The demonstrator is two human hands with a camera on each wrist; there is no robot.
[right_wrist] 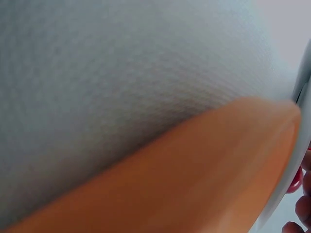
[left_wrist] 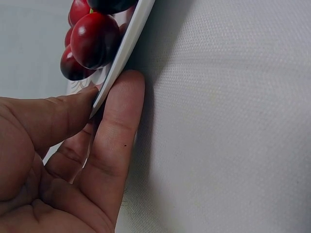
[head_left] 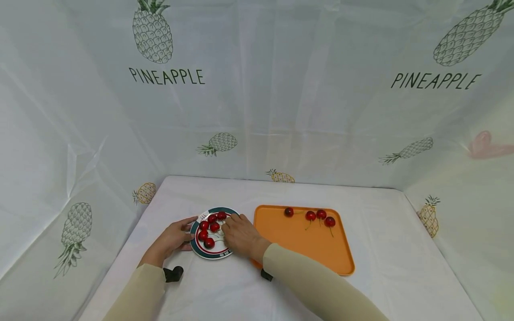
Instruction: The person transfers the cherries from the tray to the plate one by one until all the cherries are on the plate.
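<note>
My left hand (head_left: 176,236) grips the left rim of a round white plate (head_left: 211,255) with a green and red border. In the left wrist view the thumb (left_wrist: 58,114) lies on the plate's upper side and a finger (left_wrist: 116,126) under it. Several dark red cherries (head_left: 209,243) with stems lie on the plate. Over the plate's right side is my right hand (head_left: 242,236), fingers bent down among the cherries and stems. In the right wrist view its fingertips (right_wrist: 303,208) show at the edge beside a cherry (right_wrist: 295,180); I cannot tell whether they pinch anything.
Right of the plate lies an orange tray (head_left: 297,238), partly under my right forearm. Several cherries (head_left: 310,216) with stems lie along its far edge. A white cloth (head_left: 225,294) covers the table, and pineapple-print sheeting (head_left: 281,111) hangs behind and at the sides.
</note>
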